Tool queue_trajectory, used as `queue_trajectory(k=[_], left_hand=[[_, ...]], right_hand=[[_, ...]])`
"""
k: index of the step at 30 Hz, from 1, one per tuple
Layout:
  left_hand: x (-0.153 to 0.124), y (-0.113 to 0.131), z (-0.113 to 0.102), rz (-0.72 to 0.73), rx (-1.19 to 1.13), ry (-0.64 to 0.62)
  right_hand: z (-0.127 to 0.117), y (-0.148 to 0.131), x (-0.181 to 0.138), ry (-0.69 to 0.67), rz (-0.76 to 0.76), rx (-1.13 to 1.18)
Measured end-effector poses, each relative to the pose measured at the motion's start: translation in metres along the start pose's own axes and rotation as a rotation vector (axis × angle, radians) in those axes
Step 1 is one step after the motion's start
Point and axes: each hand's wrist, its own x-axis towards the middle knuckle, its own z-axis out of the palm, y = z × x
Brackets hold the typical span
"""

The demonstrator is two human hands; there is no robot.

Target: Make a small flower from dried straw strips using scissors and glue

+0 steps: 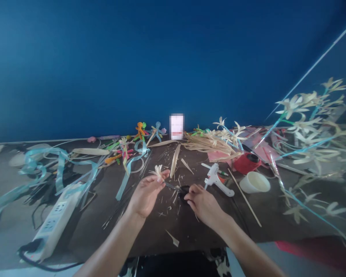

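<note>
My left hand point(146, 194) pinches a small pale straw flower point(158, 171) between thumb and fingers, just above the dark table point(109, 215). My right hand point(203, 204) is closed round the black handles of a pair of scissors point(178, 189). The scissor blades point left towards the base of the flower. Thin straw offcuts point(173, 239) lie scattered on the table under and around both hands.
A white glue gun point(216, 179) and a white cup point(255, 182) lie right of my hands. A white power strip point(53, 221) sits at the left among light blue ribbon point(60, 169). Straw bundles point(210, 144), small coloured figures point(141, 131) and a branch of straw flowers point(311, 115) fill the back and right.
</note>
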Motion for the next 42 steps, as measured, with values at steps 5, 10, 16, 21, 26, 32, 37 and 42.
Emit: queue_trajectory(k=[5,10,16,21,26,32,37,42], left_hand=[[-0.002,-0.01,0.005,0.013,-0.039,-0.05],[-0.002,-0.01,0.005,0.009,-0.081,-0.071],[-0.001,-0.012,0.002,-0.007,-0.09,-0.074],[0.003,-0.013,0.0,-0.103,-0.204,-0.026],[0.007,-0.015,0.006,-0.228,-0.373,-0.048],[0.005,-0.018,0.011,-0.233,-0.42,-0.09],[0.005,-0.018,0.01,-0.238,-0.426,-0.103],[0.006,-0.02,0.01,-0.23,-0.419,-0.11]], right_hand=[[0.013,-0.001,0.001,-0.039,0.041,-0.049],[0.017,-0.001,0.004,-0.028,0.077,-0.076],[0.009,0.003,0.009,-0.088,0.032,-0.009],[-0.025,-0.009,0.011,0.105,-0.024,0.306],[-0.042,-0.046,0.013,0.278,-0.014,0.679],[-0.035,-0.062,0.02,0.354,-0.019,0.73],[-0.034,-0.061,0.022,0.367,-0.029,0.758],[-0.033,-0.061,0.022,0.377,-0.032,0.766]])
